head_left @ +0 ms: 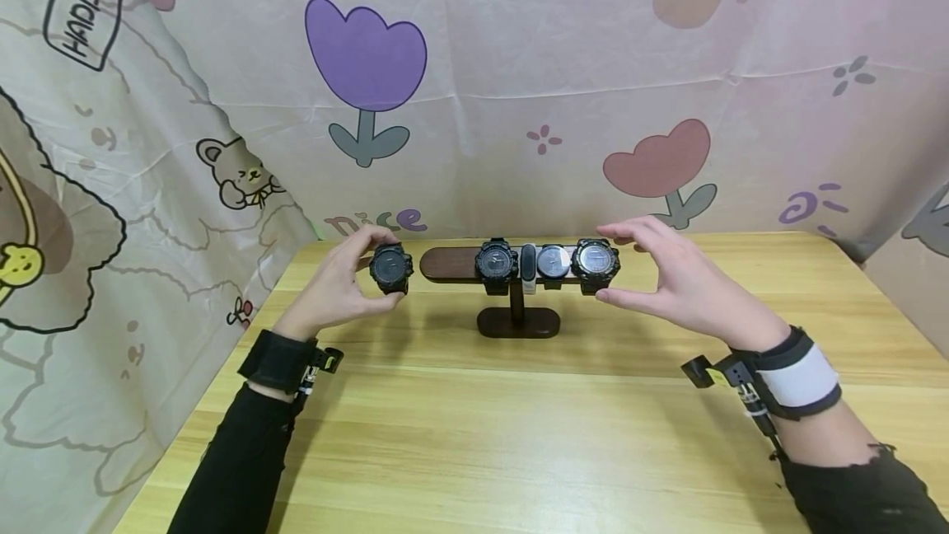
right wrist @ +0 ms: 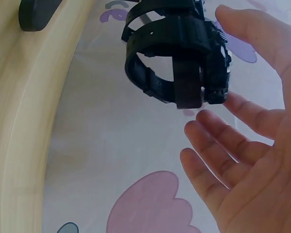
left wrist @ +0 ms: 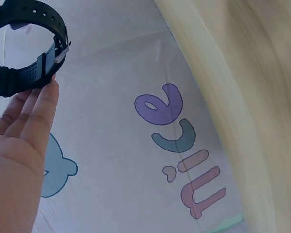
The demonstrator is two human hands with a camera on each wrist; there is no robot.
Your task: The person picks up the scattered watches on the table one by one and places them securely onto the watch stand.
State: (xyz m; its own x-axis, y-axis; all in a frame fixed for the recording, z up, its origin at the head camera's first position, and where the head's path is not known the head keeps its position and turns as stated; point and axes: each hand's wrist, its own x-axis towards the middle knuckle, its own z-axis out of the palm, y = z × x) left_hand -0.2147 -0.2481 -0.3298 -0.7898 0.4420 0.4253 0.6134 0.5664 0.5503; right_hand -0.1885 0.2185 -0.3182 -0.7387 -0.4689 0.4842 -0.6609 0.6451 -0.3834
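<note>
Chunky black digital watch [head_left: 390, 267]: pinched in left hand [head_left: 337, 287], just off left end of dark wooden T-shaped watch stand [head_left: 517, 321], worktop's far edge; right hand [head_left: 678, 280] spread beside rightmost black round-faced watch [head_left: 595, 261]

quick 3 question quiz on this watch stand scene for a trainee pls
1. True or false: the left hand holds a black watch off the left end of the stand.
2. How many watches or bands sit on the stand's bar?
3. The right hand is: A) gripping the white band, B) open beside the rightmost watch, C) flat on the table.

Key
1. True.
2. Four: three round watches and the white band.
3. B. Its fingers are spread around that watch and not closed on it.
</note>
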